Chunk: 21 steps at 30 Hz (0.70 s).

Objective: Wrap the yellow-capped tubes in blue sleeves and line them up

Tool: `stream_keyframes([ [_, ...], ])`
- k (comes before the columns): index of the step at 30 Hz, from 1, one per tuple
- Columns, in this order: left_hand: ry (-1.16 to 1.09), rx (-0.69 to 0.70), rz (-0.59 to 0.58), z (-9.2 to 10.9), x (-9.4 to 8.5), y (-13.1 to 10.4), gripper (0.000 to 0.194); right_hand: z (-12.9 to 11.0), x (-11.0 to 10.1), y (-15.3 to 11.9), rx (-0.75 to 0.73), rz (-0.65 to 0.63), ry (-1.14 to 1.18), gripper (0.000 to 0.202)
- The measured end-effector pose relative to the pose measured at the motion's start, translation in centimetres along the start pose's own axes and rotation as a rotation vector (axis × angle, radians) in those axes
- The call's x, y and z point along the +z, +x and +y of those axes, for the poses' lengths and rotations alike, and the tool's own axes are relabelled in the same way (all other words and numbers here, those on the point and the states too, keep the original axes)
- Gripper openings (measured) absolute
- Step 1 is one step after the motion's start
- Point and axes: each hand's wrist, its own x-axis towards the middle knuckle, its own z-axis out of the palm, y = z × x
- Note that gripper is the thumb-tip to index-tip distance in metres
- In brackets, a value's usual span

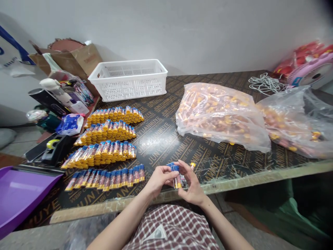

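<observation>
Near the table's front edge I hold a small clear tube (177, 181) with a blue top and a yellow bottom. My left hand (157, 180) is closed, its thumb and finger pinching the blue end. Curled about the tube's right side and yellow end is my right hand (191, 186), also closed. Another blue end shows behind the fingers, partly hidden. A yellow-capped tube (193, 166) lies just beyond my right hand. To the left, a front row of similar tubes (113, 179) lies side by side, with stacked rows of tubes (104, 152) behind it.
A white plastic basket (134, 85) stands at the back. Filled plastic bags (221, 114) lie on the right, with a white cord (266, 83) and a pink fan (312, 71) behind. On the left are a tape dispenser (56, 149) and a purple dustpan (23, 198).
</observation>
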Motion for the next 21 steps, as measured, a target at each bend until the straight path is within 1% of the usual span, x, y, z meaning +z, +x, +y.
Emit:
stream_keyframes([
  [10, -0.007, 0.010, 0.011, -0.2, 0.2, 0.0, 0.036, 0.2, 0.2, 0.0, -0.020, 0.048, 0.093, 0.087],
  [17, 0.025, 0.009, 0.025, -0.3, 0.4, -0.1, 0.036, 0.0, 0.4, 0.1, -0.026, 0.036, 0.102, 0.086],
  [19, 0.076, 0.016, 0.048, -0.1, 0.3, -0.1, 0.036, -0.1, 0.0, 0.2, -0.013, -0.004, 0.078, 0.087],
  [21, 0.238, 0.061, 0.114, 0.1, -0.3, -0.2, 0.032, -0.1, -0.7, 0.3, 0.003, -0.027, 0.023, 0.091],
])
